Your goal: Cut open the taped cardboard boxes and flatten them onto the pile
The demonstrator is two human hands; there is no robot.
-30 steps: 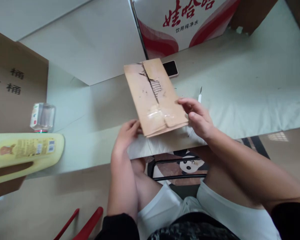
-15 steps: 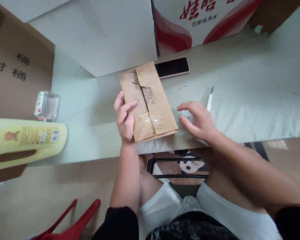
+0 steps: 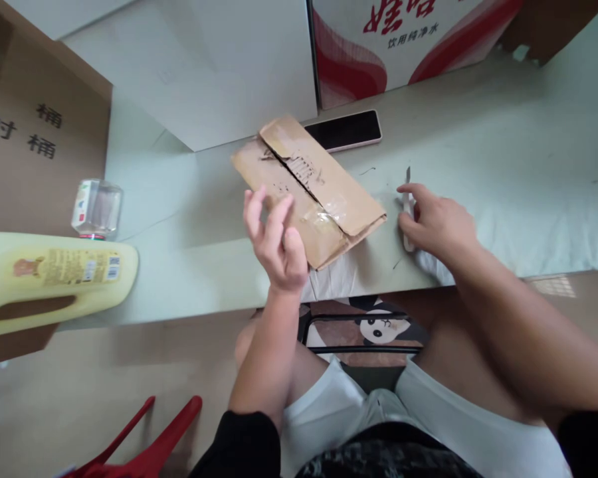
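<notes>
A small brown cardboard box point(image 3: 349, 192) with a torn, taped seam along its top lies turned at an angle on the cloth-covered table. My left hand point(image 3: 279, 245) is at its near left edge, fingers spread and slightly curled, beside or lightly touching the cardboard; the exact contact is unclear. To the right of the box, my right hand point(image 3: 438, 222) has thumb and index finger around a white craft knife point(image 3: 408, 240). The knife's bare blade points away from me, and part of its handle is hidden by the fingers.
Behind the box lies a phone point(image 3: 351, 129), near a white carton point(image 3: 239, 86) and a red-and-white carton point(image 3: 363, 73). At left are a clear bottle point(image 3: 102, 207), a yellow jug point(image 3: 124, 275) and a large brown carton point(image 3: 74, 79). The table's front edge point(image 3: 179, 315) is close to me.
The box has turned, its near end swinging to the right, and my left hand has loosened from it. My right hand has moved right onto the craft knife, which has shifted slightly left.
</notes>
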